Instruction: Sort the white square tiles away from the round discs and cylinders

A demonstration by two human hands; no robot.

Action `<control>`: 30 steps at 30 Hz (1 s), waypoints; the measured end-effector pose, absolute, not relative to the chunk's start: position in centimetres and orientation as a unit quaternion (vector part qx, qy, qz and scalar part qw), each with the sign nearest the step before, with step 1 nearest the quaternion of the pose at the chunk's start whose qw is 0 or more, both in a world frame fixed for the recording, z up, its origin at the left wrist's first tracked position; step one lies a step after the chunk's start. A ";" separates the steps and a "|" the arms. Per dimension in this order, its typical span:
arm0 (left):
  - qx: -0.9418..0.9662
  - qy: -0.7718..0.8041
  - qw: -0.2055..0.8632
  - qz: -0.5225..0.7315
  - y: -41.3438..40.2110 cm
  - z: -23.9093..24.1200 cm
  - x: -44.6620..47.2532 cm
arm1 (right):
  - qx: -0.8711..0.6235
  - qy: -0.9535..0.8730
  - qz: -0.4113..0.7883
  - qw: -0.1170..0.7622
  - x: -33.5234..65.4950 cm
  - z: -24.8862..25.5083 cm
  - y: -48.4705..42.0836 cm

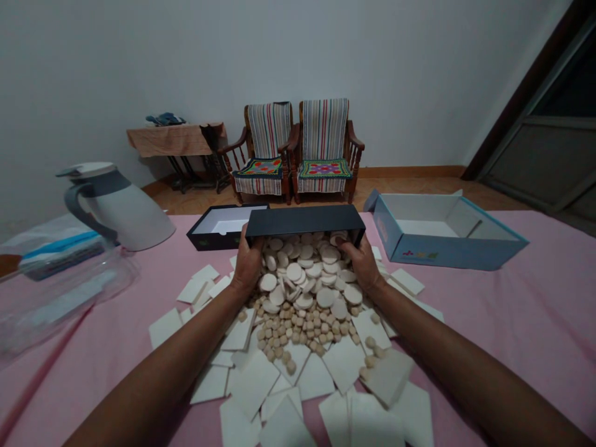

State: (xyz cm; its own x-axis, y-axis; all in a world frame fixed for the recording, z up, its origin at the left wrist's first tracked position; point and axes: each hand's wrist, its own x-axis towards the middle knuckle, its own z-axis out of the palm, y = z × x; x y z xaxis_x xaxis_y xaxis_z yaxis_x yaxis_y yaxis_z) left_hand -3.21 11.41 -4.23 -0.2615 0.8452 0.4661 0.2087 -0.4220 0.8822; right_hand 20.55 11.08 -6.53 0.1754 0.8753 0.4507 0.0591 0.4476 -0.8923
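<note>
Both my hands hold a black box (305, 218) tipped on its side, its opening toward me and down. My left hand (248, 264) grips its left end; my right hand (364, 264) grips the right end, fingers partly inside the opening. A heap of white round discs (305, 273) spreads from under the box. Nearer to me lie many small wooden cubes (302, 326) with rounded corners. White square cards (254, 382) are scattered beneath and around them on the pink cloth (503, 310).
A second black box (212, 241) stands open behind my left hand. To the right is an open light-blue box (447, 251). A white-and-grey jug (125, 208), a blue packet (65, 253) and a clear plastic tray (69, 298) are at the left. Two chairs (326, 133) stand beyond.
</note>
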 end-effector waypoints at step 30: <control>0.619 0.390 0.181 0.657 8.9 -4.5 -4.3 | -0.454 -0.645 0.170 0.591 22.6 -3.7 8.0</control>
